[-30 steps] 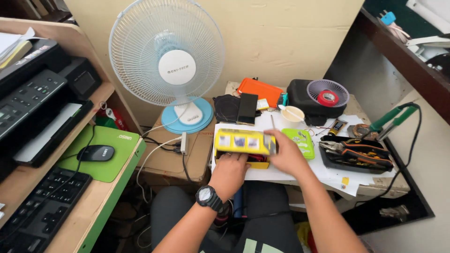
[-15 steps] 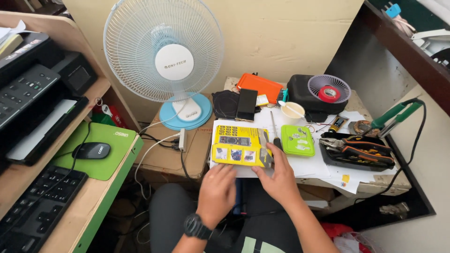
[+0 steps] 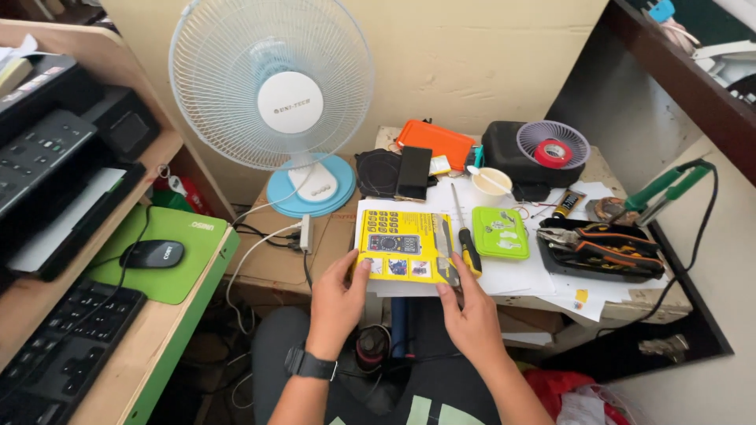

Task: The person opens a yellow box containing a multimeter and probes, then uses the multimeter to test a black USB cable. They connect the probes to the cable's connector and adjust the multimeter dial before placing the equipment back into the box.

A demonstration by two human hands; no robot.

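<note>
Head view. One yellow boxed package (image 3: 399,245), printed with a handheld meter, lies flat on loose white papers (image 3: 526,277) at the near edge of the small work table (image 3: 277,271). Left hand (image 3: 337,303) grips the package's near-left corner, thumb on top. Right hand (image 3: 472,313) holds its near-right corner, fingers curled under the edge. Both hands are closed on the package.

Relative to the package: one yellow-handled screwdriver (image 3: 465,240) just right, touching the edge; one green case (image 3: 501,232) right of that; one black tray of pliers (image 3: 602,250) farther right; one white cup (image 3: 491,184) behind right; one dark phone (image 3: 413,173) directly behind; one white-and-blue desk fan (image 3: 276,102) behind left; one red tape roll (image 3: 554,153) far behind right.

Risk, my judgement: lifting the package could drag the papers off the table edge, or nudge the screwdriver so it rolls off.
</note>
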